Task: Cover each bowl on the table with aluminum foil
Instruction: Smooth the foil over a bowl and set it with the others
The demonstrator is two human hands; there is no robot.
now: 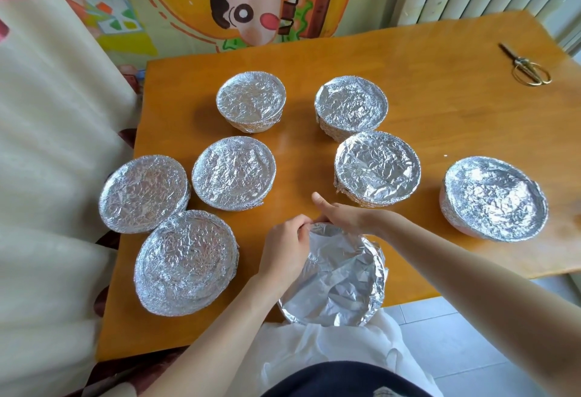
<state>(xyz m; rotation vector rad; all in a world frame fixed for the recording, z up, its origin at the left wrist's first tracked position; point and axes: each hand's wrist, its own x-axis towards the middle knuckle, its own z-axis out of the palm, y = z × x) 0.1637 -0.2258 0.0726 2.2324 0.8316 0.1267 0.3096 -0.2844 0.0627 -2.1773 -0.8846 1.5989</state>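
The left hand [284,248] has its fingers curled and pinches the foil sheet [338,286] at the far-left part of the rim. The right hand [342,215] meets it at the far edge, fingers curled down over the same foil while the thumb sticks out away from the person. Both hands therefore grip at one spot, and the nearest bowl [381,274] lies from there back toward the person, right at the near edge of the wooden table [408,97]. Whether it sits flat or is tipped up I cannot tell.

The bowl is round, so no axis matters; what matters is the rim. The right arc looks crimped down, and the sheet's middle sags in broad, smooth folds (far less crumpled than its neighbours). My judgement is that the pressing should run outward from the far edge, the left hand taking the left arc, which it is nearer, and the right hand the right.

Beyond the hands stand seven foil-covered bowls: one just left [186,261], two further left and back [144,192] [233,171], two at the rear [251,101] [351,103], one just behind the right hand [377,168] and one well to the right [493,198]. This looks like the last bowl to cover. Gold scissors [528,66] lie at the far right corner
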